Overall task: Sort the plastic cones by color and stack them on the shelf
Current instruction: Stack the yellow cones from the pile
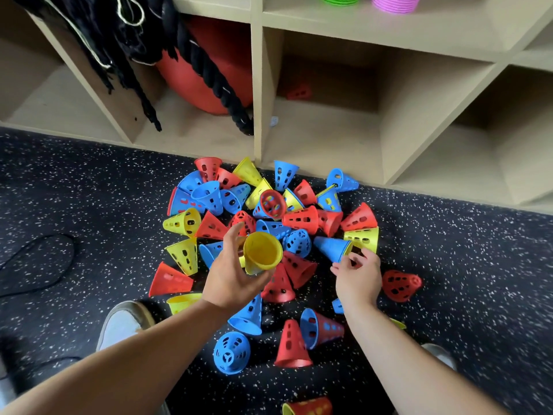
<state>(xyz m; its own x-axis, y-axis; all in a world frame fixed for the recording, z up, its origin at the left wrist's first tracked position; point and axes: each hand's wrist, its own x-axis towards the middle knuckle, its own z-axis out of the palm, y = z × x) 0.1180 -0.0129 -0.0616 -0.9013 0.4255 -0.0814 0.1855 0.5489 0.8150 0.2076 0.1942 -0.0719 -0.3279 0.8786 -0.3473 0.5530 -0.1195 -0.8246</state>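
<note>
A red ball (206,70) and black rope (209,76) share one cubby; speckled floor (89,190) below.

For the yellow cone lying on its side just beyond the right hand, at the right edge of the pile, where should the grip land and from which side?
Probably on the wide open rim of the yellow cone, coming from the near side where the right hand already reaches. It lies on its side with the blue cone against its left, so its near lower edge is the exposed part; thumb inside, fingers outside the perforated wall.
</note>
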